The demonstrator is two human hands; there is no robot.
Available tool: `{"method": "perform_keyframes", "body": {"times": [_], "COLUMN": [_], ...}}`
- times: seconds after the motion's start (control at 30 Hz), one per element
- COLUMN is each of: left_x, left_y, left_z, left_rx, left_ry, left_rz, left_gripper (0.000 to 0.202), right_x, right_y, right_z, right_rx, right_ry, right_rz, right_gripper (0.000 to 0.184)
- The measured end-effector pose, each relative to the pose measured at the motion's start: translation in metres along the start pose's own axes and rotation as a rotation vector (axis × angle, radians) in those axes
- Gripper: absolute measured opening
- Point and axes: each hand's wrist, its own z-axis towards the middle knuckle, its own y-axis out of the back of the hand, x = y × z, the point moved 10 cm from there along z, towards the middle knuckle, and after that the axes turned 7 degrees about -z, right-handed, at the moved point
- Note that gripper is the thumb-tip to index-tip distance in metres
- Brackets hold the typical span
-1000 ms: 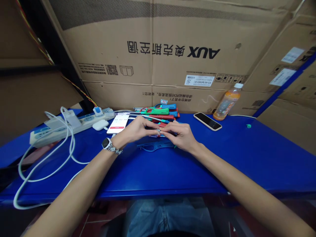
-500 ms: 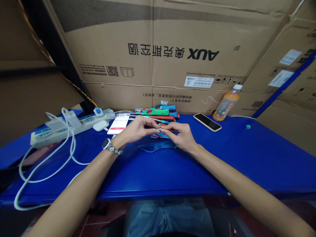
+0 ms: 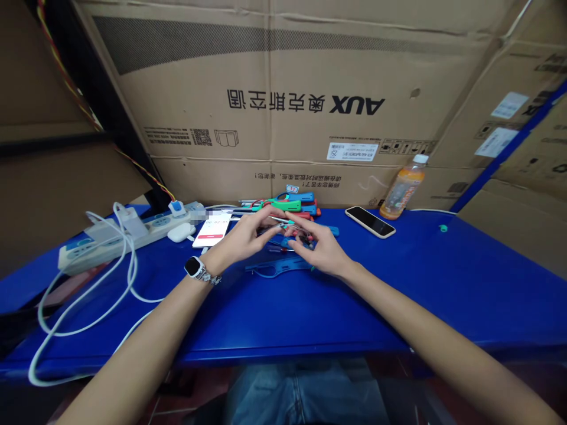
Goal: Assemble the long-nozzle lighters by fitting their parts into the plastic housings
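Note:
My left hand (image 3: pixel 245 237), with a watch on its wrist, and my right hand (image 3: pixel 319 249) meet fingertip to fingertip just above the blue table (image 3: pixel 398 277). Both pinch a small thin lighter part (image 3: pixel 286 229) between them; its details are too small to make out. Under the hands an open blue lighter shell (image 3: pixel 277 268) lies flat on the table. Right behind my fingers is a pile of long-nosed lighters (image 3: pixel 290 206) in green, red and blue.
A white phone (image 3: pixel 212 230) with a timer, an earbud case (image 3: pixel 179 232) and a power strip (image 3: pixel 124 233) with white cables (image 3: pixel 88 295) lie at the left. A dark phone (image 3: pixel 370 221), an orange drink bottle (image 3: pixel 401 192) and a small green cap (image 3: pixel 443 228) are at the right. Cardboard boxes (image 3: pixel 310 106) wall the back.
Both hands have shifted slightly away from me and their fingers have stretched out more around the small part. The view has tilted a little downward.

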Motion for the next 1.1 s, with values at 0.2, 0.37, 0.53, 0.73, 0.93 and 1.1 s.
{"method": "perform_keyframes", "body": {"times": [0.2, 0.37, 0.53, 0.73, 0.93, 1.1], "left_x": [-0.004, 0.001, 0.013, 0.035, 0.044, 0.050], "left_y": [0.008, 0.015, 0.020, -0.002, -0.014, -0.011], "left_z": [-0.001, -0.002, -0.009, -0.032, -0.041, -0.040], "left_rx": [-0.010, -0.037, -0.006, 0.176, 0.232, 0.218], "left_ry": [0.001, 0.046, 0.127, 0.317, 0.348, 0.330], "left_rz": [0.162, 0.034, -0.044, -0.203, -0.140, -0.025], "left_gripper": [0.023, 0.021, 0.019, 0.018, 0.010, 0.011], "right_x": [-0.020, -0.038, -0.046, -0.039, -0.039, -0.033], "right_y": [0.005, 0.000, 0.004, -0.003, -0.011, -0.012], "right_z": [-0.002, -0.007, -0.010, -0.015, -0.023, -0.023], "right_rx": [0.070, 0.176, 0.143, 0.222, 0.250, 0.266], "right_ry": [-0.104, -0.199, -0.295, -0.304, -0.296, -0.241], "right_rz": [0.123, 0.177, 0.275, 0.276, 0.153, -0.078], "right_gripper": [0.077, 0.052, 0.034, 0.027, 0.023, 0.015]}}
